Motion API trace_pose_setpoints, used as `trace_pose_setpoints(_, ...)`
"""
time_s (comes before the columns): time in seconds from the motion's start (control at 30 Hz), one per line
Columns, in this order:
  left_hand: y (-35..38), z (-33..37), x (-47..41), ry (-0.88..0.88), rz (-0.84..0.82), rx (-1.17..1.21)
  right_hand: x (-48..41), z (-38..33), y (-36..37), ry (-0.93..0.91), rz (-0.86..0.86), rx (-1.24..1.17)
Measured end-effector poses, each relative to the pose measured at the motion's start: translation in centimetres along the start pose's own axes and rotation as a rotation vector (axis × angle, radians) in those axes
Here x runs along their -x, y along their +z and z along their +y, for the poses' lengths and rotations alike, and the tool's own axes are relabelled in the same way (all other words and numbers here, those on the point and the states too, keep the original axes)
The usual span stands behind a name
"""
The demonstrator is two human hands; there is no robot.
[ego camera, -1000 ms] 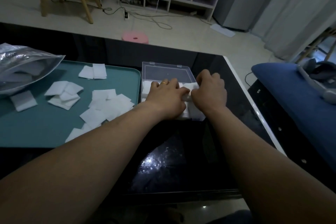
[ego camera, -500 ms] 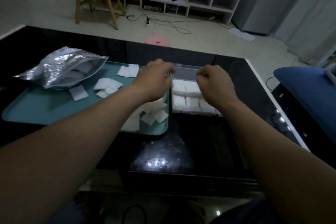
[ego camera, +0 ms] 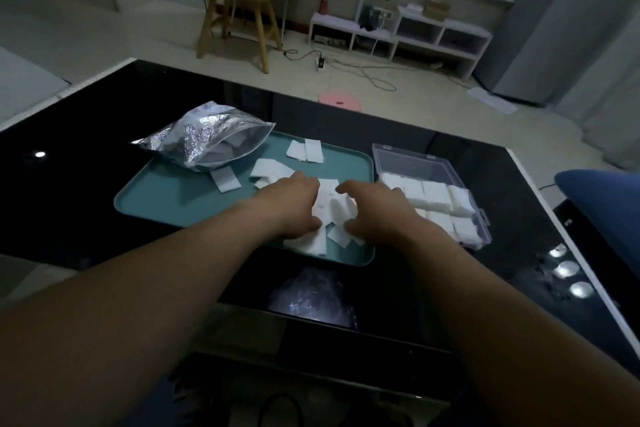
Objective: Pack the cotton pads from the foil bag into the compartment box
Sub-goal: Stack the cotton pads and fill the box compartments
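Head camera looks down on a flat teal plastic tray [ego camera: 166, 199] that lies on a shiny black table [ego camera: 86, 135]. On the far left part of the tray lies the crinkly silver foil bag [ego camera: 202, 137]. Its mouth opens toward the middle of the tray, and white shapes show inside, so it does not look empty yet. Just beside the bag's mouth, one square white cotton pad [ego camera: 225, 180] lies flat on the tray. More loose pads [ego camera: 306, 150] lie near the tray's far edge and in its middle. On the near right part of the tray sits a messy pile of pads [ego camera: 329, 210]. The left hand [ego camera: 294, 208] is on the left side of this pile and the right hand [ego camera: 375, 210] is on its right side. Both have fingers bent in around it like a scoop. I cannot tell if either hand grips a pad or only touches the pile. Just right of the tray stands the clear plastic compartment box [ego camera: 485, 236] with its lid [ego camera: 405, 159] open at the back. White packed pads [ego camera: 434, 196] fill the parts that show. So a good share looks done, but I think the pads on the tray and in the bag are left to pack.
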State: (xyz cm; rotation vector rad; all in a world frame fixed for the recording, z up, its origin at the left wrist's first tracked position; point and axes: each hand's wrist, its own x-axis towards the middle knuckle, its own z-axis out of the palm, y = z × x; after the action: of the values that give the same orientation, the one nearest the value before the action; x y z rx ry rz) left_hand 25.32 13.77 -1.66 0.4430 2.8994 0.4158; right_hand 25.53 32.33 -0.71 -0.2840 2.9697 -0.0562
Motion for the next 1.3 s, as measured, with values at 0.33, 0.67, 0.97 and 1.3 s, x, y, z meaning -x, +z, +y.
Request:
trace_pose_setpoints(0.33,0.9,0.2,-2.5,-0.006,-0.044,-0.017,-1.9,-0.6,0.6,0.105,-0.016,-0.026)
trace_pose_setpoints(0.67,0.4,-2.3,-1.5,-0.047,0.154,0.147,-2.2,-1.2,0.5,0.154,-0.076,-0.287)
trace_pose_setpoints(0.97,0.0,-0.5,-1.5,-0.024,0.636,0.563,-1.6,-1.7,-0.3,0.418,-0.052,-1.253)
trace_pose_setpoints(1.3,1.3,1.6,-0.6,-0.090,0.283,0.905,-1.4,-2.6,0.9,0.322,-0.078,-1.646)
